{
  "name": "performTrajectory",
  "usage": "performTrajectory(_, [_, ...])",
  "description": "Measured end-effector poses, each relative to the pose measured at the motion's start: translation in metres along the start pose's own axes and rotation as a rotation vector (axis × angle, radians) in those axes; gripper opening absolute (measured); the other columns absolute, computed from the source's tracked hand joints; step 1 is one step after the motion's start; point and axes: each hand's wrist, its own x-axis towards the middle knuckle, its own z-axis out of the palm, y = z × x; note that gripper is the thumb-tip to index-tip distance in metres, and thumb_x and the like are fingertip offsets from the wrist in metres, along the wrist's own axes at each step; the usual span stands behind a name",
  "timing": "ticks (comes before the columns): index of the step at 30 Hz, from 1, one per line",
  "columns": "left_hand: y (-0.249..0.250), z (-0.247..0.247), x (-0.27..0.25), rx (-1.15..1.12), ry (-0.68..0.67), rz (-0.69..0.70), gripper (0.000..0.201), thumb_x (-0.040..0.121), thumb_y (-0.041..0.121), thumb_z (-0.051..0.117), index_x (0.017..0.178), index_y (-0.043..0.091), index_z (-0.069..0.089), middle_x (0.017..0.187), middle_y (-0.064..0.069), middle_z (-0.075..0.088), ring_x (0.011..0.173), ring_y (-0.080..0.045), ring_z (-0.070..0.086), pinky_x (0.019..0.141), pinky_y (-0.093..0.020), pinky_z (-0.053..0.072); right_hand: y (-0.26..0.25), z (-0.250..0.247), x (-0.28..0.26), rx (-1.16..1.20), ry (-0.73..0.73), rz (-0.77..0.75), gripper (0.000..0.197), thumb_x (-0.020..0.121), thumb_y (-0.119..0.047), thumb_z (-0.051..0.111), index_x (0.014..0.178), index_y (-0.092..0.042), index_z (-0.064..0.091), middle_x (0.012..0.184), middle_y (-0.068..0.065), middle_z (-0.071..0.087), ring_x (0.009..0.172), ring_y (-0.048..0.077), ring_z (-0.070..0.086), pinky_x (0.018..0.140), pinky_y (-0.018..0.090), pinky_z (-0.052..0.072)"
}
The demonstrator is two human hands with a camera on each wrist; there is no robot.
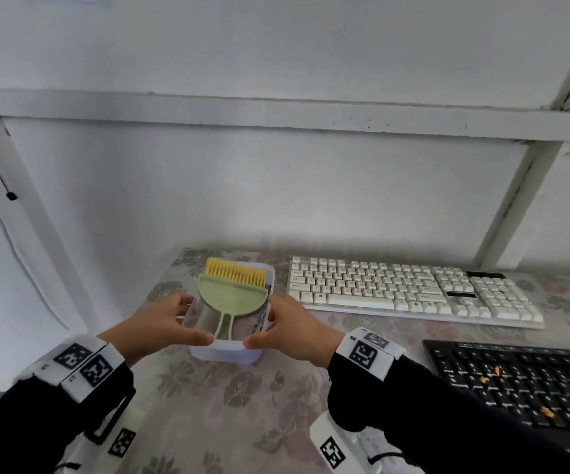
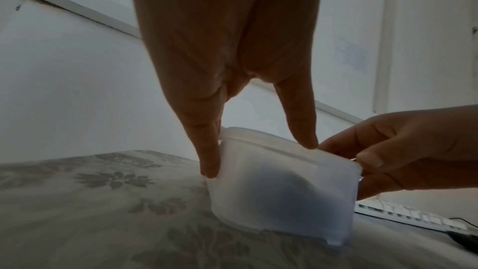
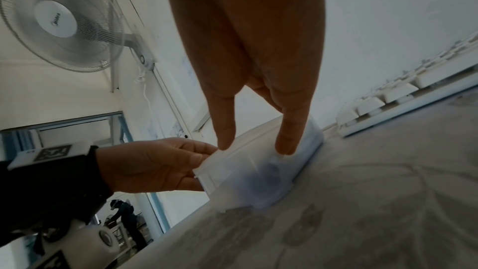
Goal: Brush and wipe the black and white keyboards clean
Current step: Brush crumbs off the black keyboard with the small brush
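A translucent plastic box (image 1: 225, 352) stands on the flowered tablecloth (image 1: 208, 405). A brush (image 1: 232, 295) with a green handle and yellow bristles lies in its top. My left hand (image 1: 187, 323) grips the box's left side, thumb on the near rim. My right hand (image 1: 269, 330) grips its right side the same way. In the left wrist view both hands pinch the box (image 2: 279, 187) at its rim. The white keyboard (image 1: 413, 289) lies to the right of the box by the wall. The black keyboard (image 1: 516, 381), with orange crumbs (image 1: 485, 379) on its keys, lies nearer at the right.
A white wall with beams (image 1: 276, 111) rises right behind the table. The table's left edge (image 1: 160, 289) runs close to the box. A wall fan (image 3: 56, 17) hangs high on the left, and a person (image 3: 126, 218) stands far off in another room.
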Motion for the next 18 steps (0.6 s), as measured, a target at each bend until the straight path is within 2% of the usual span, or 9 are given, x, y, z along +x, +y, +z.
performTrajectory(2, [-0.005,0.0,-0.009,0.021,-0.002,0.008,0.127,0.018,0.058,0.087,0.129,0.018,0.039,0.118,0.004,0.051,0.113,-0.017,0.053,0.098,-0.035,0.046,0.001,0.003,-0.009,-0.037,-0.001,0.0,0.048,0.078,-0.028,0.075,0.117,-0.021,0.048,0.096,-0.004,0.042,0.085,0.012,0.04,0.06,0.013,0.031])
performTrajectory(5, [-0.01,0.001,-0.023,0.014,-0.024,0.012,0.121,0.03,0.053,0.087,0.134,0.017,0.036,0.127,0.001,0.051,0.113,-0.015,0.055,0.101,-0.039,0.045,0.001,0.011,-0.02,-0.074,-0.015,0.018,0.059,0.075,-0.037,0.076,0.123,-0.016,0.048,0.107,0.004,0.047,0.088,0.016,0.043,0.067,0.021,0.042])
performTrajectory(7, [-0.013,0.001,-0.03,0.014,-0.05,0.017,0.116,0.036,0.05,0.088,0.135,0.019,0.036,0.129,0.002,0.052,0.112,-0.013,0.057,0.097,-0.036,0.048,0.002,0.015,-0.025,-0.091,-0.034,0.039,0.062,0.073,-0.04,0.076,0.123,-0.017,0.048,0.114,0.008,0.051,0.093,0.02,0.051,0.078,0.03,0.048])
performTrajectory(10, [-0.017,0.002,-0.041,-0.009,-0.088,0.018,0.112,0.039,0.045,0.088,0.135,0.025,0.033,0.126,0.004,0.052,0.108,-0.009,0.058,0.086,-0.026,0.052,-0.002,0.017,-0.039,-0.116,-0.07,0.06,0.059,0.076,-0.041,0.075,0.121,-0.016,0.047,0.117,0.007,0.048,0.102,0.023,0.055,0.085,0.034,0.051])
performTrajectory(12, [-0.016,0.003,-0.05,-0.038,-0.098,0.024,0.108,0.037,0.045,0.086,0.13,0.031,0.032,0.12,0.009,0.053,0.102,-0.004,0.059,0.076,-0.019,0.053,-0.007,0.014,-0.048,-0.129,-0.083,0.041,0.05,0.078,-0.039,0.074,0.115,-0.016,0.049,0.111,0.004,0.051,0.097,0.019,0.057,0.082,0.03,0.051])
performTrajectory(14, [-0.016,0.004,-0.056,-0.045,-0.106,0.038,0.11,0.036,0.047,0.084,0.131,0.034,0.029,0.118,0.013,0.052,0.1,0.0,0.057,0.071,-0.015,0.051,-0.015,0.011,-0.056,-0.177,-0.062,0.02,0.043,0.082,-0.038,0.07,0.111,-0.014,0.051,0.1,0.001,0.053,0.087,0.013,0.055,0.075,0.025,0.048])
performTrajectory(15, [-0.016,0.005,-0.057,-0.036,-0.105,0.046,0.114,0.038,0.048,0.084,0.135,0.032,0.028,0.119,0.013,0.051,0.101,0.0,0.055,0.071,-0.015,0.051,-0.018,0.009,-0.057,-0.227,-0.033,0.012,0.046,0.083,-0.039,0.068,0.117,-0.013,0.051,0.104,0.002,0.052,0.092,0.014,0.053,0.079,0.026,0.046])
performTrajectory(16, [-0.016,0.005,-0.057,-0.028,-0.103,0.048,0.118,0.039,0.049,0.084,0.14,0.031,0.026,0.119,0.013,0.05,0.102,0.001,0.054,0.072,-0.015,0.05,-0.02,0.008,-0.056,-0.291,0.011,0.007,0.052,0.085,-0.041,0.065,0.125,-0.013,0.048,0.115,0.005,0.049,0.104,0.019,0.05,0.087,0.03,0.045])
performTrajectory(18, [-0.017,0.004,-0.057,-0.017,-0.105,0.054,0.12,0.041,0.05,0.084,0.143,0.031,0.023,0.121,0.013,0.05,0.104,0.0,0.053,0.075,-0.016,0.05,-0.026,0.008,-0.049,-0.389,0.084,-0.053,0.055,0.088,-0.035,0.061,0.136,-0.018,0.041,0.13,0.008,0.04,0.121,0.028,0.038,0.1,0.038,0.04])
